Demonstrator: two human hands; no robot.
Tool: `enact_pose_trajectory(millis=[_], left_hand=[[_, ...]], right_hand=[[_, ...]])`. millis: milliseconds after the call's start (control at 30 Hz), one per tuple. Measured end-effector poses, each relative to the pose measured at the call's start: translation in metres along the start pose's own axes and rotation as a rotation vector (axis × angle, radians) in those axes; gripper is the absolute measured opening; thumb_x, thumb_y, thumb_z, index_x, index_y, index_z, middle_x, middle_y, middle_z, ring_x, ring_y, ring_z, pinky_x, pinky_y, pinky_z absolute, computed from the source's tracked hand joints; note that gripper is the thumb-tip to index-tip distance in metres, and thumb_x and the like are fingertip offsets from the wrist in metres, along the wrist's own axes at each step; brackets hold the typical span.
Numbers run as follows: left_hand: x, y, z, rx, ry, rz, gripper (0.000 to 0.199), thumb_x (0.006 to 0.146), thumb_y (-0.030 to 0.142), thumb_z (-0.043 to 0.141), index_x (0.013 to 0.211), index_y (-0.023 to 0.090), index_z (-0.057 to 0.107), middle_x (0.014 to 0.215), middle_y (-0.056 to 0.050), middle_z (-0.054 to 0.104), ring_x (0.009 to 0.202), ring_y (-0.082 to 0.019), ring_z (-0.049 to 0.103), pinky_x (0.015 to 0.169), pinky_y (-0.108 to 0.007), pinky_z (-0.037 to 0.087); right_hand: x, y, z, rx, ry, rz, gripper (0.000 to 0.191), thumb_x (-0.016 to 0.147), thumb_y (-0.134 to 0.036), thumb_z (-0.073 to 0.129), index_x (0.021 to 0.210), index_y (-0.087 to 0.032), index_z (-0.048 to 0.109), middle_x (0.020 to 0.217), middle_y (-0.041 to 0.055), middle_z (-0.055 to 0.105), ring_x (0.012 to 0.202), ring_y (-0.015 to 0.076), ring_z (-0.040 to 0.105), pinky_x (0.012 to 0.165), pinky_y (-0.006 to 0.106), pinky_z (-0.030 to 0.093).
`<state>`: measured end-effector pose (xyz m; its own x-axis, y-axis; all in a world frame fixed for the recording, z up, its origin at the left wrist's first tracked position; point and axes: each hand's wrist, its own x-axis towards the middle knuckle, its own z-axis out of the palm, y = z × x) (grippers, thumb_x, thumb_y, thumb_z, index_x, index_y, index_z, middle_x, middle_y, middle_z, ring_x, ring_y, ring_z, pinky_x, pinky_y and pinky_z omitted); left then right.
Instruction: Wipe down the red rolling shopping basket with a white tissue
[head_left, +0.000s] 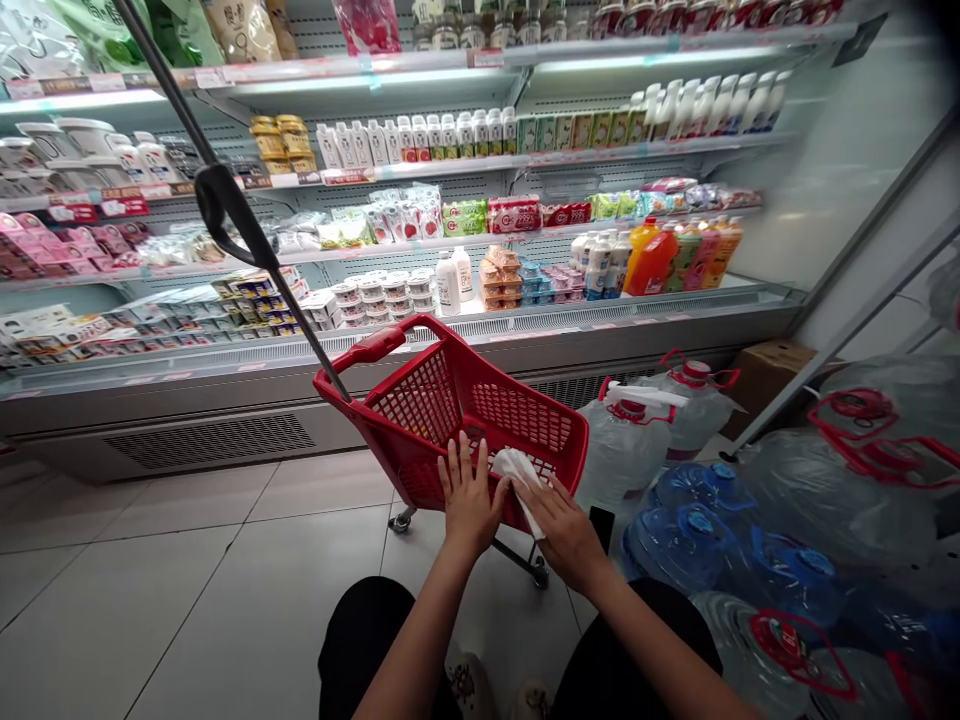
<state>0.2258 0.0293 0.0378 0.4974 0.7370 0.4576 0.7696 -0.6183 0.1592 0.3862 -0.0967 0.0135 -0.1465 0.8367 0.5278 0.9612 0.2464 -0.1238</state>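
Note:
A red plastic shopping basket cart (pixel 421 482) on casters stands before me, its inside showing no goods. My left hand (pixel 471 497) lies flat on its near side by the rim, fingers spread and holding nothing. Beside it, my right hand (pixel 562 525) presses a white cloth or tissue (pixel 517 468) against the same side, near the right corner. Part of the white piece sticks out over the rim. A long dark pole with a black grip (pixel 232 215) rises from the cart's left end, next to the red handle (pixel 375 345).
Behind the cart runs a refrigerated display case (pixel 187 400) with shelves of yogurt cups, bottles and packets. Large clear water jugs (pixel 622 450) and blue water jugs (pixel 682 545) crowd the right side. A cardboard box (pixel 772 365) sits behind them. Pale floor tiles (pixel 300 570) extend to the left.

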Motion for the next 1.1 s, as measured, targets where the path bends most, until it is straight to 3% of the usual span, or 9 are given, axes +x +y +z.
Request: enact_pose_trajectory(millis=[167, 333, 533, 633, 700, 800, 967, 1033, 1100], left_hand=[[-0.001, 0.010, 0.007, -0.032, 0.028, -0.012, 0.078, 0.102, 0.054, 0.047, 0.166, 0.014, 0.024, 0.175, -0.019, 0.003, 0.162, -0.036, -0.001, 0.129, -0.062, 0.009], [-0.001, 0.009, 0.007, -0.071, 0.028, -0.034, 0.090, 0.097, 0.063, 0.051, 0.165, 0.010, 0.025, 0.173, -0.021, -0.015, 0.160, -0.041, -0.012, 0.128, -0.064, 0.010], [0.000, -0.014, -0.005, -0.044, -0.007, -0.035, 0.093, 0.094, 0.050, 0.061, 0.165, 0.009, 0.019, 0.174, -0.022, -0.007, 0.162, -0.037, -0.006, 0.129, -0.062, 0.005], [-0.005, -0.029, -0.012, -0.027, -0.044, -0.036, 0.090, 0.094, 0.042, 0.060, 0.167, 0.012, 0.016, 0.175, -0.020, -0.007, 0.162, -0.036, -0.006, 0.129, -0.062, 0.003], [-0.009, -0.038, -0.017, -0.017, -0.040, -0.045, 0.087, 0.096, 0.041, 0.056, 0.167, 0.016, 0.013, 0.175, -0.018, -0.007, 0.162, -0.035, -0.006, 0.128, -0.062, 0.003], [-0.016, -0.047, -0.023, -0.010, -0.011, -0.067, 0.081, 0.101, 0.044, 0.048, 0.168, 0.019, 0.010, 0.176, -0.015, -0.005, 0.163, -0.033, -0.004, 0.128, -0.062, 0.003], [-0.016, -0.051, -0.028, 0.027, -0.003, -0.093, 0.070, 0.105, 0.043, 0.038, 0.168, 0.023, 0.013, 0.176, -0.011, 0.001, 0.163, -0.031, 0.001, 0.128, -0.063, 0.002], [-0.014, -0.045, -0.027, 0.049, 0.003, -0.097, 0.065, 0.107, 0.037, 0.034, 0.168, 0.023, 0.015, 0.176, -0.011, 0.006, 0.163, -0.028, 0.006, 0.130, -0.061, 0.002], [-0.014, -0.032, -0.024, 0.063, 0.007, -0.090, 0.063, 0.108, 0.033, 0.031, 0.168, 0.022, 0.016, 0.175, -0.010, 0.013, 0.162, -0.026, 0.013, 0.131, -0.058, 0.004]], right_hand=[[-0.020, 0.017, -0.006, 0.062, 0.116, 0.107, 0.065, 0.096, -0.010, 0.038, 0.161, -0.019, 0.039, 0.145, 0.0097, 0.064, 0.135, 0.0230, 0.059, 0.122, 0.053, 0.041], [-0.037, -0.003, -0.009, 0.072, 0.115, 0.106, 0.065, 0.094, -0.009, 0.040, 0.159, -0.016, 0.041, 0.146, 0.0108, 0.064, 0.137, 0.0240, 0.058, 0.124, 0.052, 0.040], [-0.031, -0.035, -0.011, 0.041, 0.089, 0.026, 0.083, 0.084, 0.000, 0.039, 0.165, -0.013, 0.026, 0.151, 0.0111, 0.060, 0.140, 0.0220, 0.055, 0.121, 0.046, 0.045], [-0.031, -0.040, -0.009, 0.043, 0.091, -0.067, 0.088, 0.080, 0.004, 0.039, 0.165, -0.015, 0.027, 0.149, 0.0098, 0.061, 0.138, 0.0213, 0.058, 0.120, 0.045, 0.047], [-0.032, -0.033, -0.009, 0.041, 0.083, -0.130, 0.087, 0.081, 0.005, 0.039, 0.164, -0.018, 0.030, 0.149, 0.0082, 0.062, 0.138, 0.0209, 0.058, 0.119, 0.045, 0.048], [-0.039, -0.005, -0.014, 0.022, 0.067, -0.166, 0.082, 0.086, 0.005, 0.038, 0.163, -0.020, 0.033, 0.149, 0.0055, 0.062, 0.138, 0.0195, 0.057, 0.119, 0.044, 0.048], [-0.054, 0.049, -0.028, -0.039, 0.083, -0.054, 0.091, 0.081, 0.008, 0.035, 0.165, -0.027, 0.030, 0.156, 0.0016, 0.055, 0.142, 0.0180, 0.054, 0.123, 0.045, 0.043], [-0.055, 0.050, -0.027, -0.059, 0.088, -0.001, 0.091, 0.081, 0.007, 0.035, 0.165, -0.026, 0.029, 0.158, 0.0022, 0.052, 0.145, 0.0192, 0.050, 0.123, 0.046, 0.042], [-0.051, 0.034, -0.020, -0.065, 0.090, 0.028, 0.089, 0.083, 0.006, 0.036, 0.166, -0.024, 0.027, 0.161, 0.0039, 0.048, 0.149, 0.0208, 0.044, 0.123, 0.048, 0.042]])
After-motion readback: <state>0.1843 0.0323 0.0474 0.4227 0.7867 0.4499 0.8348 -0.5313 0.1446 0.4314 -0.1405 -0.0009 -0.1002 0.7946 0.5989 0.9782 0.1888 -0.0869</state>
